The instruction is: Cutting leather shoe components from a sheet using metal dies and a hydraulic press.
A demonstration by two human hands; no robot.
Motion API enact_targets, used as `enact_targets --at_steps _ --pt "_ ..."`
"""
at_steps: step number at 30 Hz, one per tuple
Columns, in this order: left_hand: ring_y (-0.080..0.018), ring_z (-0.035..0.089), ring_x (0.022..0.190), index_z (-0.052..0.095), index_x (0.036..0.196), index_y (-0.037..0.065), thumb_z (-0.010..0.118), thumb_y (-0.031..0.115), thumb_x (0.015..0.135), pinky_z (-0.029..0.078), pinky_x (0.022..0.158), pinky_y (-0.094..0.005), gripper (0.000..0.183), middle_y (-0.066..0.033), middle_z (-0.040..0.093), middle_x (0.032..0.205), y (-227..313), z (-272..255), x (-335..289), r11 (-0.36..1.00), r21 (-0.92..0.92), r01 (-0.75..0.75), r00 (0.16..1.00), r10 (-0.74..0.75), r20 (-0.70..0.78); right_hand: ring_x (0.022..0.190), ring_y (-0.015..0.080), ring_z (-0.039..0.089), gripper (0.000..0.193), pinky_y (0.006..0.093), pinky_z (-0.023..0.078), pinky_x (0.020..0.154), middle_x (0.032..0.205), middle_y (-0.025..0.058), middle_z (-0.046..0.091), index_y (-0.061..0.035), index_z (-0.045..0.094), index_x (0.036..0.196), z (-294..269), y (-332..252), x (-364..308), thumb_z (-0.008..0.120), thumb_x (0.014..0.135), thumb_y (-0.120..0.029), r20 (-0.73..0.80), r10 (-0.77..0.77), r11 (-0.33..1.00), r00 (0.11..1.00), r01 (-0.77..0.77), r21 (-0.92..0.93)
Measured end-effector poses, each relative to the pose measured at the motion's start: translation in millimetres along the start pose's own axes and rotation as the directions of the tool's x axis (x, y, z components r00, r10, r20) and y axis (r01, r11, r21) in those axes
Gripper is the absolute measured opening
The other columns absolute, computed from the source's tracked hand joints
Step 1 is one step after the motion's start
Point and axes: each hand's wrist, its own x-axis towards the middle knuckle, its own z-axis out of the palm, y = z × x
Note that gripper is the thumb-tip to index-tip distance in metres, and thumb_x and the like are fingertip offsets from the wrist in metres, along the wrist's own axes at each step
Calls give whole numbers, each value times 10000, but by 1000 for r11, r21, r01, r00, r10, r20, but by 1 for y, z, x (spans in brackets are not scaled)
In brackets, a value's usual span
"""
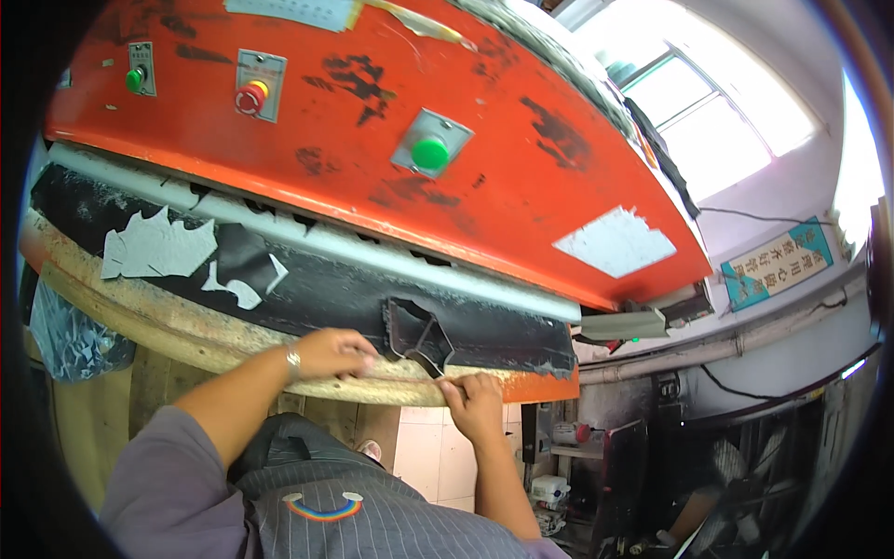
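Note:
A dark metal cutting die (395, 328), an open frame with a crossbar and one jagged side, stands on a black sheet-covered press bed (503, 340). My left hand (333, 356) is just left of the die over the pale front edge, its fingers curled; whatever they hold, if anything, is hidden. At the die's near right corner is my right hand (477, 402), thumb and bent fingers close together by the bed's edge. Whether it grips the die or only touches there I cannot make out. Farther left lie a jagged light-grey scrap (156, 247) and a black piece (242, 252).
The orange press body (372, 140) rises behind the bed, bearing a red stop knob (250, 98) and a large green button (429, 154). A clear plastic bag (74, 335) of scraps hangs at the left. Dark shelving (605, 475) stands at the lower right.

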Motion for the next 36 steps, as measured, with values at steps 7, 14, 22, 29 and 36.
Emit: enact_targets --at_steps 7,14,22,29,36 --pt "-86 557 773 547 1228 23 579 212 941 460 716 -211 345 -86 659 984 -28 25 -7 988 -114 102 994 -98 42 795 322 572 310 425 447 732 784 138 620 -61 706 787 -2 27 -43 654 842 -361 61 -47 999 997 46 11" --pt "-120 617 758 498 1272 26 557 218 949 477 647 -215 381 -104 658 1003 -53 87 -40 896 -392 209 977 -206 49 908 361 628 336 410 500 795 939 185 672 -27 681 968 -38 38 -14 665 849 -341 261 -152 963 953 83 257" --pt "-127 586 711 495 1241 80 559 293 944 453 581 -221 371 -76 583 1113 -10 99 41 875 -351 -335 799 66 -598 1199 309 451 675 558 435 880 1232 127 518 -57 492 1248 23 -1 104 731 747 -441 259 -231 962 938 260 -86" --pt "-90 538 697 444 1275 87 477 530 935 411 523 -219 559 -39 555 1032 24 118 117 948 -192 -254 783 85 -616 1051 361 523 450 448 446 873 1048 189 582 -9 545 1129 19 55 94 683 785 -264 31 -308 837 951 255 484" --pt "-111 571 838 518 1197 13 522 381 960 476 743 -274 438 -49 612 952 -15 208 136 916 11 -401 833 369 -412 1076 169 547 390 317 430 917 1171 131 600 -14 452 1213 -15 120 1 619 890 -156 360 -84 45 929 -357 933"
